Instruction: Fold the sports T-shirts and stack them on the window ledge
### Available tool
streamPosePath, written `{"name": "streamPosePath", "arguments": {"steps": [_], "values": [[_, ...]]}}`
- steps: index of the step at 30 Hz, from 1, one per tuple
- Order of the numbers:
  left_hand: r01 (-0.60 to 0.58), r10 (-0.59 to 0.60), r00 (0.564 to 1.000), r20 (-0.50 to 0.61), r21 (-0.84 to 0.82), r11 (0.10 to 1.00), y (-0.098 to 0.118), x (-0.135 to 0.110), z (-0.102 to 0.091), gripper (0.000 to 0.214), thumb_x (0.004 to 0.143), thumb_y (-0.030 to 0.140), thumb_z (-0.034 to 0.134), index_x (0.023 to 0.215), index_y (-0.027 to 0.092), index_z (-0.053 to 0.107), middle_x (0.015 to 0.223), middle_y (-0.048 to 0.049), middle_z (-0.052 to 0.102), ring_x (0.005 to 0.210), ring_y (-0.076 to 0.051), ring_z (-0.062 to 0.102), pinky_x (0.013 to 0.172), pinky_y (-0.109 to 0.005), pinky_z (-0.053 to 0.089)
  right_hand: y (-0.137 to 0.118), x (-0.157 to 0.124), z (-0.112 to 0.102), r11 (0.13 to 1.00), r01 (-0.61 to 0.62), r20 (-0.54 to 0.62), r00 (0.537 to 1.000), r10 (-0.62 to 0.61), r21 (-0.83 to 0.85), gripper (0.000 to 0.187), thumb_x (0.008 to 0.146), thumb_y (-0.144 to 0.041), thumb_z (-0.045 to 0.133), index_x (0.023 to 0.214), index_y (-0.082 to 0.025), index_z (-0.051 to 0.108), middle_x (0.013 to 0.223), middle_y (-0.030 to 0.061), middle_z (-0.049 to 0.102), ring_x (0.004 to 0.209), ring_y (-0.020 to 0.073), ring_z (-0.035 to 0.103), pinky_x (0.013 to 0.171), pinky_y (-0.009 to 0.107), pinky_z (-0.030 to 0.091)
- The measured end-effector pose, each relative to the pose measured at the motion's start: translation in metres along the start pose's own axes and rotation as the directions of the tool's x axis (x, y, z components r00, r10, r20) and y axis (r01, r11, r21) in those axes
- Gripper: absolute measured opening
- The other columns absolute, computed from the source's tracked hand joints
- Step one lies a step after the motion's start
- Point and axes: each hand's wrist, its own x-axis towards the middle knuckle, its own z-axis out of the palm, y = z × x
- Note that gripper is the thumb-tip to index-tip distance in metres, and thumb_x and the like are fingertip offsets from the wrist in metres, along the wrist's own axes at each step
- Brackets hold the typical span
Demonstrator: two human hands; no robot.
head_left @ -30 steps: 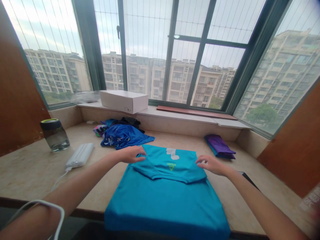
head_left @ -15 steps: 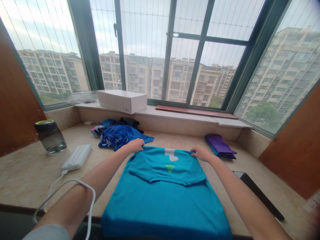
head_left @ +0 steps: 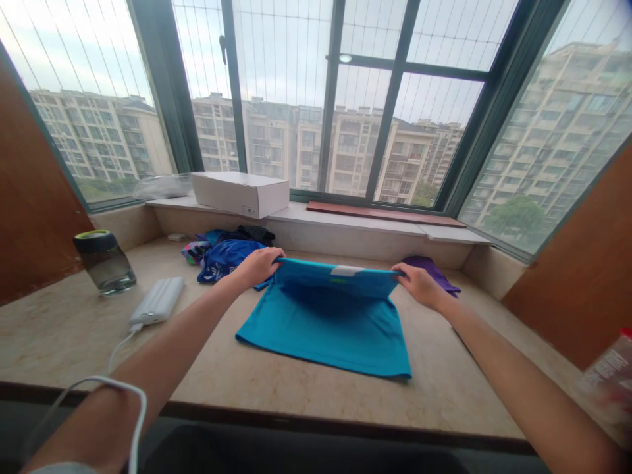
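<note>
A teal T-shirt (head_left: 326,336) is stretched between my two hands, its far edge lifted and its near hem lying on the stone counter (head_left: 207,382). My left hand (head_left: 261,264) pinches the far left corner of the shirt. At the far right corner, my right hand (head_left: 419,283) is closed on the cloth. A white patch (head_left: 347,270) shows along the raised edge, and the print under it is mostly in shadow. Just beyond my left hand lies a heap of blue and dark clothes (head_left: 227,258). A folded purple garment (head_left: 434,273) is behind my right hand, partly hidden.
A water bottle (head_left: 105,263) and a white power bank (head_left: 158,301) stand at the left; its white cable (head_left: 118,385) loops over my left forearm. On the sill is a white box (head_left: 239,194). A plastic package (head_left: 612,375) is at the right edge.
The shirt's far edge has been raised off the counter, and its near hem has slid away from me, from over the counter's front edge onto the top. Both hands still grip the corners.
</note>
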Motion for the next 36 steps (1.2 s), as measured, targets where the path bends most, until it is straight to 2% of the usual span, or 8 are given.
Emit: {"name": "streamPosePath", "arguments": {"steps": [5, 8, 11, 16, 22, 25, 31, 36], "values": [[-0.27, 0.249, 0.95, 0.187, 0.096, 0.958, 0.006, -0.059, 0.026, 0.026, 0.084, 0.004, 0.062, 0.103, 0.02, 0.07, 0.096, -0.0059, 0.071, 0.096, -0.025, 0.067, 0.086, -0.033, 0.047, -0.028, -0.064, 0.029, 0.975, 0.207, 0.167, 0.967, -0.192, -0.078, 0.018, 0.092, -0.018, 0.06, 0.105, -0.024, 0.071, 0.103, 0.0066, 0.076, 0.094, 0.0252, 0.071, 0.084, 0.036, 0.054], [-0.384, 0.34, 0.913, 0.224, 0.2, 0.901, 0.01, -0.085, 0.032, 0.025, 0.085, -0.001, 0.06, 0.093, 0.02, 0.07, 0.088, -0.0059, 0.067, 0.089, -0.024, 0.065, 0.087, -0.035, 0.047, -0.045, -0.089, 0.037, 0.948, 0.296, 0.177, 0.945, -0.274, -0.116, 0.019, 0.09, -0.012, 0.061, 0.103, -0.022, 0.069, 0.1, 0.0065, 0.074, 0.094, 0.0248, 0.068, 0.087, 0.039, 0.053], [-0.402, 0.361, 0.913, 0.19, 0.266, 0.876, 0.013, -0.104, 0.029, 0.021, 0.088, 0.0, 0.06, 0.09, 0.019, 0.069, 0.091, -0.0074, 0.065, 0.091, -0.025, 0.063, 0.09, -0.038, 0.047, -0.059, -0.106, 0.036, 0.932, 0.346, 0.118, 0.935, -0.334, -0.106, 0.017, 0.093, -0.013, 0.059, 0.106, -0.021, 0.067, 0.101, 0.0082, 0.071, 0.098, 0.0244, 0.064, 0.089, 0.039, 0.05], [-0.378, 0.357, 0.924, 0.137, 0.193, 0.905, 0.015, -0.134, 0.023, 0.024, 0.089, 0.002, 0.061, 0.097, 0.023, 0.071, 0.095, -0.0066, 0.066, 0.097, -0.024, 0.063, 0.101, -0.039, 0.045, -0.075, -0.131, 0.039, 0.835, 0.548, 0.263, 0.813, -0.519, -0.046, 0.017, 0.09, -0.013, 0.059, 0.103, -0.021, 0.066, 0.093, 0.006, 0.067, 0.085, 0.0211, 0.06, 0.079, 0.036, 0.047], [-0.421, 0.405, 0.904, 0.133, 0.121, 0.899, 0.011, -0.159, 0.021, 0.019, 0.088, 0.007, 0.064, 0.094, 0.022, 0.073, 0.115, -0.0082, 0.071, 0.11, -0.025, 0.065, 0.106, -0.042, 0.045, -0.082, -0.151, 0.046, 0.751, 0.657, 0.195, 0.746, -0.636, -0.066, 0.023, 0.098, -0.012, 0.049, 0.111, -0.021, 0.066, 0.089, 0.0055, 0.067, 0.082, 0.0186, 0.06, 0.081, 0.035, 0.047], [-0.437, 0.425, 0.897, 0.125, 0.097, 0.894, 0.009, -0.156, 0.023, 0.022, 0.087, 0.002, 0.064, 0.09, 0.021, 0.072, 0.117, -0.0076, 0.072, 0.11, -0.023, 0.066, 0.105, -0.039, 0.048, -0.075, -0.145, 0.048, 0.734, 0.662, 0.174, 0.749, -0.639, -0.153, 0.027, 0.099, -0.009, 0.046, 0.113, -0.021, 0.067, 0.089, 0.0055, 0.068, 0.082, 0.0188, 0.06, 0.082, 0.036, 0.047], [-0.459, 0.455, 0.888, 0.064, 0.159, 0.874, 0.023, -0.14, 0.018, 0.022, 0.095, 0.004, 0.057, 0.101, 0.019, 0.072, 0.109, -0.0085, 0.074, 0.108, -0.024, 0.067, 0.102, -0.041, 0.05, -0.051, -0.121, 0.031, 0.819, 0.517, 0.092, 0.854, -0.512, -0.249, 0.024, 0.099, -0.012, 0.049, 0.108, -0.019, 0.069, 0.093, 0.0075, 0.07, 0.087, 0.02, 0.062, 0.087, 0.038, 0.047], [-0.53, 0.525, 0.848, 0.078, 0.12, 0.839, 0.029, -0.161, 0.015, 0.023, 0.097, 0.008, 0.055, 0.095, 0.021, 0.074, 0.123, -0.007, 0.073, 0.12, -0.022, 0.064, 0.117, -0.044, 0.04, -0.047, -0.135, 0.021, 0.795, 0.591, 0.201, 0.802, -0.562, -0.134, 0.019, 0.098, -0.024, 0.057, 0.111, -0.023, 0.071, 0.095, 0.0064, 0.069, 0.087, 0.0202, 0.062, 0.09, 0.04, 0.047]]}}
